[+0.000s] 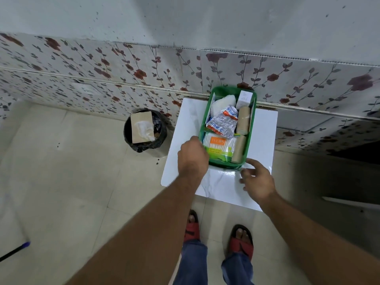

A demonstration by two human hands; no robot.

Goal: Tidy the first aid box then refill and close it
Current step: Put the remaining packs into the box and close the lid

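Below, as I see it from the head camera:

Box [251, 128]: green, lid off, on the white table [181, 161], far end against the floral wall [123, 64].
Box, far part: white gauze pack [223, 103], small white carton [244, 98], crumpled foil sachet [223, 122], tan roll [243, 120] upright along the right wall.
Box, near part: swab pack [219, 146] with orange label, second tan roll [238, 149] beside it on the right.
Left hand [192, 157]: at the box's near-left corner, fingers curled over the rim; I cannot tell whether they grip the rim or the swab pack.
Right hand [257, 177]: over the table by the box's near-right corner, fingers loosely spread, holding nothing; I cannot tell if a fingertip touches the box.
Bin [144, 130]: black-lined, on the floor left of the table, holding a brown carton and clear wrap.
Floor [61, 182]: pale tiles; my feet in red sandals [241, 245] near the table's front edge.
Stick [14, 251]: dark, blue tip, far left on the floor.
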